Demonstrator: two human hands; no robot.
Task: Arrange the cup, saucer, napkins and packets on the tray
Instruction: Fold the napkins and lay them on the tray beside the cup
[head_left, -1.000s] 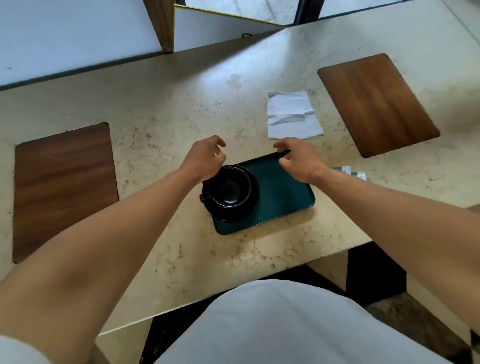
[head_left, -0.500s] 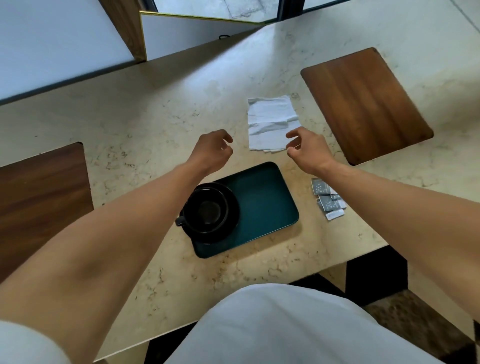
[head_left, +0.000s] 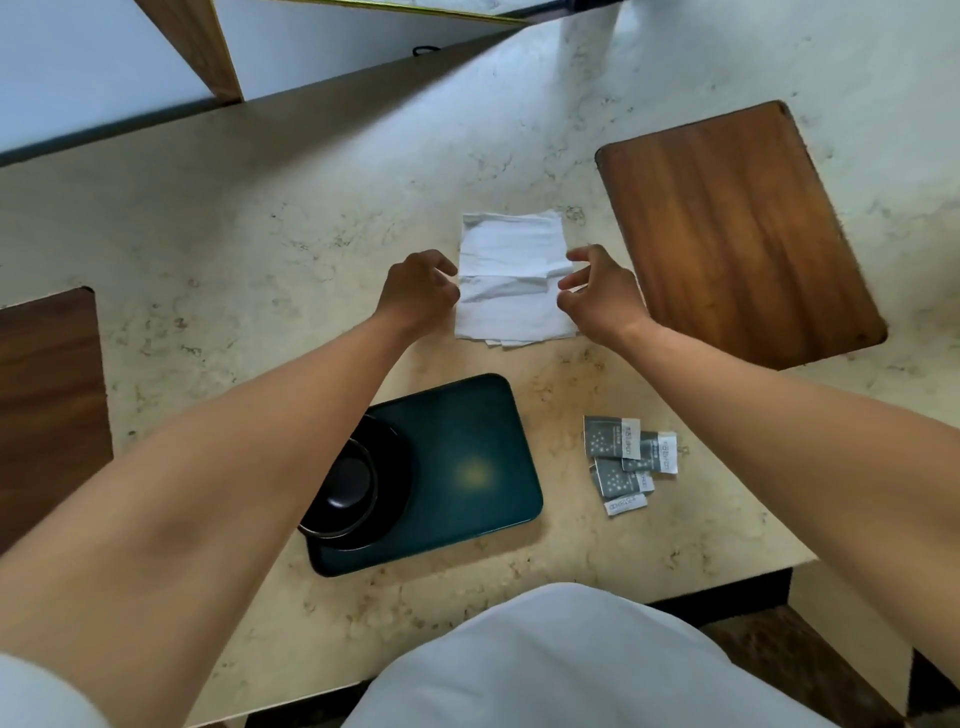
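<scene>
I see both hands, L & R, loose w/ fingers apart, at the napkins on the bench; nothing held.

We see a pale marble surface. On it lie a dark green tray at centre, white napkins at 12 o'clock, grey packets at 3, wooden boards at 1 and 9.

Marble-patterned table with two inset wooden panels, one on either side.
</scene>
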